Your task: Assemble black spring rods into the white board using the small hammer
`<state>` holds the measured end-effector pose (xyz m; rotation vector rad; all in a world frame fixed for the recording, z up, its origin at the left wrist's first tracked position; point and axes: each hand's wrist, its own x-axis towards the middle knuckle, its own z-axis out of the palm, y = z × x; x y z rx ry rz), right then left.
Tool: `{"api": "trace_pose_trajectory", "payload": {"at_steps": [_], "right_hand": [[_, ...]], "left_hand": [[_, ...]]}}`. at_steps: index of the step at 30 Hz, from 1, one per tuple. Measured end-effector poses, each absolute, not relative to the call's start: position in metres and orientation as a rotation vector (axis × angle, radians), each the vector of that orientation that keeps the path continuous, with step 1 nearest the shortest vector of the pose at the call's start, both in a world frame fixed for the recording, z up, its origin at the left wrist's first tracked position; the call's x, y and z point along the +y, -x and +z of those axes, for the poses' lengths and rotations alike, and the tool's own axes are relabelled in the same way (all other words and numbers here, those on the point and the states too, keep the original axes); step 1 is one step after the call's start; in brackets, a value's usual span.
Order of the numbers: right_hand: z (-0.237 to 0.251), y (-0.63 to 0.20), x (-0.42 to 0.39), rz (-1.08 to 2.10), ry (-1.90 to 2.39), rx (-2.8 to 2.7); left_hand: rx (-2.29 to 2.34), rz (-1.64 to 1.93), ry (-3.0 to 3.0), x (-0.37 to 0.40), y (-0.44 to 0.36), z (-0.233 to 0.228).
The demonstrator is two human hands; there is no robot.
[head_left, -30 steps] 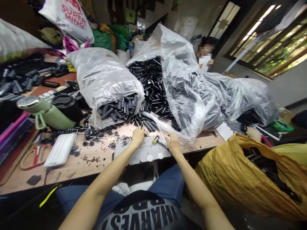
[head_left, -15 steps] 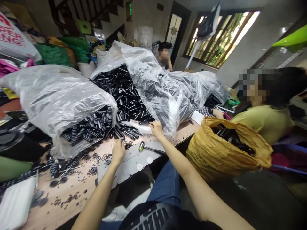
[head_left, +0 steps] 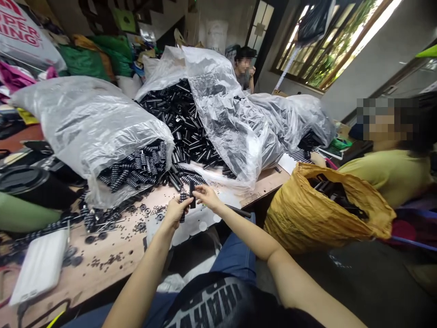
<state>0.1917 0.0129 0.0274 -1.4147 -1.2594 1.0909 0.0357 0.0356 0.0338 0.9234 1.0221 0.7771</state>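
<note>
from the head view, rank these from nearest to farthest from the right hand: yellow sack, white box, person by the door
1. yellow sack, just right of the right hand, beside the table
2. white box, far left on the table
3. person by the door, behind the clear bags

Counted from my workbench [head_left: 112, 269]: three clear plastic sacks [head_left: 85, 118] of black parts upon it, one yellow bag [head_left: 307, 218] to its right, two co-workers [head_left: 385, 173] beyond it, my two hands [head_left: 175, 212] above it.

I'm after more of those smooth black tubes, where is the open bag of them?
The clear bag of smooth black tubes lies at the table's middle, straight beyond both hands, between the bag of ribbed black parts on its left and the yellow bag on its right.
</note>
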Motion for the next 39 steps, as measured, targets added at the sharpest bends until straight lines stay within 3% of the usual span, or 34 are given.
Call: {"api": "trace_pose_trajectory", "payload": {"at_steps": [7,14,21,30,39], "right_hand": [[0.024,-0.193,-0.005,0.578,1.397,-2.086],[0.021,-0.188,-0.011,0.707,1.373,-2.232],[0.036,-0.187,-0.011,0.626,1.361,-2.037],[0.045,-0.155,-0.016,0.66,1.088,-2.096],[0.034,-0.145,-0.01,0.724,1.135,-2.124]], "left_hand": [[1.036,0.682,-1.058,0.024,-0.023,0.01],[1.037,0.645,-1.164,0.015,-0.015,0.007],[0.843,0.855,-0.836,0.016,-0.005,0.024],[0.947,1.015,-0.605,0.02,-0.004,0.031],[1.033,0.968,-0.478,0.016,-0.011,0.039]]}}
